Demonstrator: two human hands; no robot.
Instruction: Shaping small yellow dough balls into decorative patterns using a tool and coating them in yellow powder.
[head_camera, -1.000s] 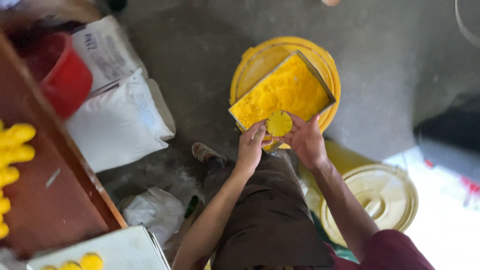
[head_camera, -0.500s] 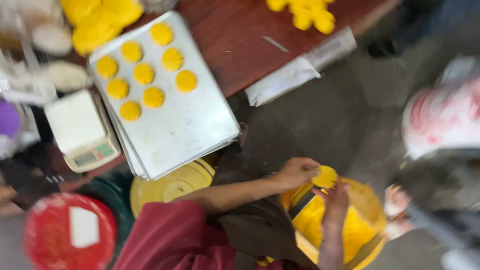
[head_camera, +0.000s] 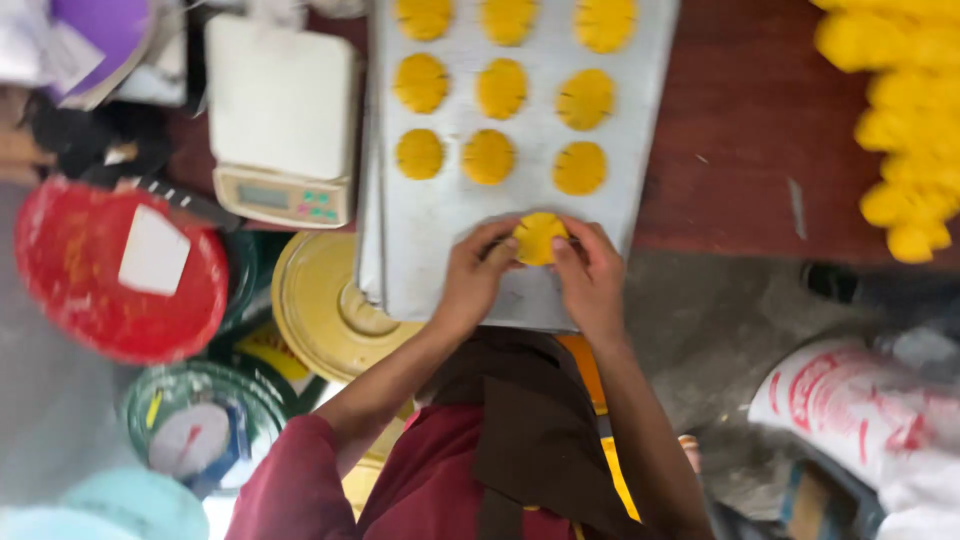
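**Inspector:** Head view. State the piece in hand.

**Assistant:** A round yellow dough disc (head_camera: 539, 238), flattened, with scored lines across its top. It sits at the near edge of the grey metal tray (head_camera: 430, 250).

**Inspector:** The hands?

**Assistant:** Left hand (head_camera: 475, 272) and right hand (head_camera: 592, 275) pinch the disc from either side, fingers narrowed onto it.

**Inspector:** Surroundings?

**Assistant:** Nine like discs (head_camera: 500, 88) lie in rows farther up the tray. A white scale (head_camera: 280, 115) stands left; a red lid (head_camera: 75, 270) lies farther left.
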